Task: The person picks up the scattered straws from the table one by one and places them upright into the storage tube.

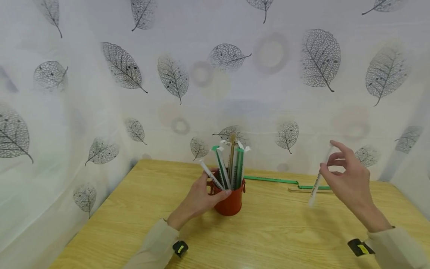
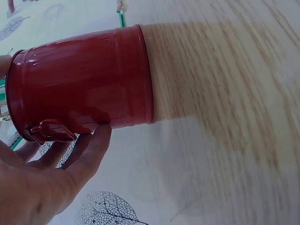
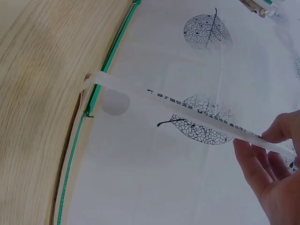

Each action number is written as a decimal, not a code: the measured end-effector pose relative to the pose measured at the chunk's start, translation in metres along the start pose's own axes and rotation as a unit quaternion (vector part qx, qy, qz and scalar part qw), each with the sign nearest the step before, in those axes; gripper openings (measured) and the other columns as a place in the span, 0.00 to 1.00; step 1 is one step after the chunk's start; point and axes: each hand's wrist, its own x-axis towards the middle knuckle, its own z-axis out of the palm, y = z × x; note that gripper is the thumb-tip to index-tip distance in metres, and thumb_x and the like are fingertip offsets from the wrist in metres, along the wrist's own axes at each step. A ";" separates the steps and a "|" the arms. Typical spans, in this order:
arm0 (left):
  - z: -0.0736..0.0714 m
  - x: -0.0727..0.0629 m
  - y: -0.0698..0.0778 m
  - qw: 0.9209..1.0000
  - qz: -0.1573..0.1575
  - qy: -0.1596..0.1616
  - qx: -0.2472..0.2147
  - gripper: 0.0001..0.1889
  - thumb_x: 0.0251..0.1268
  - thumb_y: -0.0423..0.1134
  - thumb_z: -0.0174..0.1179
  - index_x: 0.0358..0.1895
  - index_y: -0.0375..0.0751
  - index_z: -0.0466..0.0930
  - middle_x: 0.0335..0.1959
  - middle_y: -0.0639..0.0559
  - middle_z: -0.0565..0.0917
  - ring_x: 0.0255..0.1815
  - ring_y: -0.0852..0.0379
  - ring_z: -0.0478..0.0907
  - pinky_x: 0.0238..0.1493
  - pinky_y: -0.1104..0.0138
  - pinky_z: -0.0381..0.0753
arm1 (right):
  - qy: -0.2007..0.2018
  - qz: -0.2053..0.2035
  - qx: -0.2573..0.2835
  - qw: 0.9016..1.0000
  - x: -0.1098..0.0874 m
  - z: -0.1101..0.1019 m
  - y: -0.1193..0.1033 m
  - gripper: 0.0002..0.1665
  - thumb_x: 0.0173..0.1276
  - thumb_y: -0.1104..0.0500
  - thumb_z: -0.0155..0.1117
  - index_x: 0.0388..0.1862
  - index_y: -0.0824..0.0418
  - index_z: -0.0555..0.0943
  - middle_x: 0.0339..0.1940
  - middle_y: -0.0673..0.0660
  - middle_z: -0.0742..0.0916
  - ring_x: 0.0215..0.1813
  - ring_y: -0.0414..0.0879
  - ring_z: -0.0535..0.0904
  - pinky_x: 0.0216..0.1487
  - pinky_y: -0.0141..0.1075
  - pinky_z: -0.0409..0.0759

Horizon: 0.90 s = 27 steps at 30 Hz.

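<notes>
A small red metal bucket (image 1: 229,203) stands on the wooden table with several wrapped straws (image 1: 239,168) upright in it, white, green and brown. One white straw (image 1: 211,174) leans out over its left rim. My left hand (image 1: 201,196) grips the bucket at its left side, thumb at the front of the rim; in the left wrist view fingers lie along the red wall (image 2: 84,79) beside a small handle. Out to the right, my right hand (image 1: 351,183) pinches a white wrapped straw (image 1: 316,185) above the table, slanting, lower end free. Printed lettering runs along this straw (image 3: 197,115).
Green wrapped straws (image 1: 272,180) and a brown one (image 1: 307,190) lie along the table's back edge, behind and right of the bucket. A leaf-patterned curtain (image 1: 235,93) hangs behind the wooden table (image 1: 262,239). Each wrist wears a black strap (image 1: 180,248).
</notes>
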 end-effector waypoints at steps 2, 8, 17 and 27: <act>0.000 0.000 0.000 1.000 0.001 0.000 0.000 0.40 0.62 0.60 0.69 0.73 0.54 0.63 0.66 0.48 0.77 0.56 0.50 0.80 0.54 0.53 0.82 | 0.013 -0.005 0.012 1.000 0.000 0.001 -0.004 0.46 0.57 0.73 0.71 0.75 0.52 0.72 0.37 0.37 0.79 0.40 0.10 0.75 0.40 0.08 0.71; -0.001 -0.002 0.001 1.000 0.005 -0.003 -0.007 0.40 0.63 0.58 0.69 0.74 0.55 0.62 0.66 0.48 0.76 0.55 0.50 0.80 0.51 0.57 0.82 | 0.033 -0.019 0.041 0.998 -0.002 0.003 -0.011 0.42 0.58 0.76 0.70 0.72 0.54 0.76 0.37 0.33 0.80 0.41 0.13 0.77 0.41 0.09 0.73; 0.000 -0.002 0.000 1.000 0.011 -0.006 -0.007 0.39 0.64 0.58 0.68 0.75 0.55 0.61 0.66 0.48 0.77 0.56 0.51 0.80 0.50 0.60 0.83 | 0.036 -0.055 0.059 0.996 -0.004 0.009 -0.013 0.42 0.55 0.78 0.71 0.70 0.57 0.78 0.38 0.28 0.81 0.42 0.14 0.79 0.42 0.11 0.75; -0.002 -0.001 0.002 1.000 0.017 -0.005 -0.008 0.38 0.65 0.56 0.68 0.75 0.55 0.61 0.66 0.48 0.76 0.55 0.50 0.80 0.47 0.63 0.83 | 0.058 -0.105 0.110 0.987 0.005 0.016 -0.027 0.40 0.49 0.83 0.71 0.65 0.67 0.80 0.40 0.31 0.84 0.44 0.20 0.83 0.42 0.13 0.77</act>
